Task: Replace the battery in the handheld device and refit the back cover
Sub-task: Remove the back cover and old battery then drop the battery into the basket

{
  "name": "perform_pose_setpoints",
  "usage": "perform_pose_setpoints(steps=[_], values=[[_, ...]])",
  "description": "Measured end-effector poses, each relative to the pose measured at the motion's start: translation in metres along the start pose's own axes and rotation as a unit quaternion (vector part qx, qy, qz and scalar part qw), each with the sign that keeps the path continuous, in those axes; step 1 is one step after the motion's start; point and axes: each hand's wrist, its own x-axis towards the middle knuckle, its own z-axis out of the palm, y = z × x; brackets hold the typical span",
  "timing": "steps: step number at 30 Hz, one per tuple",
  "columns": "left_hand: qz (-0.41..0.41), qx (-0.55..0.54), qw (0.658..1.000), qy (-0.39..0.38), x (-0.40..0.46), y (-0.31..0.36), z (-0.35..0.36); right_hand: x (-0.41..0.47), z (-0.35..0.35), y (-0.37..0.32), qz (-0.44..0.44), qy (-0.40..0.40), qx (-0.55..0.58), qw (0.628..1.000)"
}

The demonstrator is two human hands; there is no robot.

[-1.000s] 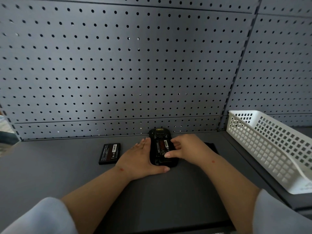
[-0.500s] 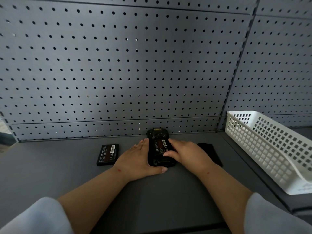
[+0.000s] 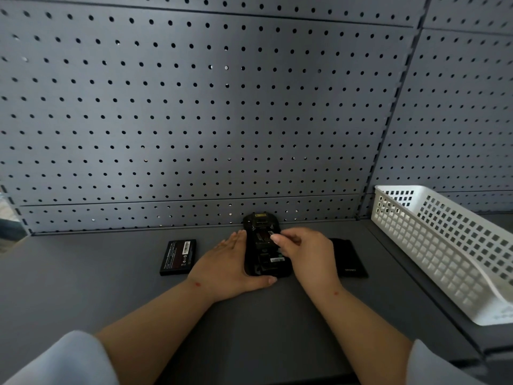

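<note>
The handheld device (image 3: 265, 245) lies face down on the grey bench (image 3: 83, 287) near the pegboard (image 3: 194, 107), its battery bay uncovered. The left hand (image 3: 230, 266) lies flat with straight fingers against its nine o'clock side, thumb across the near end. The right hand (image 3: 305, 254) curls over the three o'clock side; what it grips I cannot tell. A battery (image 3: 178, 257) lies at nine o'clock, the back cover (image 3: 349, 259) at three, a white basket (image 3: 444, 245) beyond.
</note>
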Motion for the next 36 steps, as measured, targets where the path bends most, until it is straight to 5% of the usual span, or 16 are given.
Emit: perform_pose_setpoints(steps=[9, 17, 36], values=[[-0.002, -0.002, 1.0, 0.001, -0.001, 0.001, -0.001, -0.011, 0.013, -0.011, 0.103, 0.008, 0.132, 0.986], [0.004, 0.008, 1.0, -0.026, 0.001, -0.002, 0.0, -0.012, 0.031, -0.023, 0.074, 0.019, -0.019, 0.997], [0.0, -0.006, 1.0, 0.007, 0.001, -0.004, 0.001, -0.005, 0.025, -0.015, 0.079, 0.0, -0.11, 0.991]])
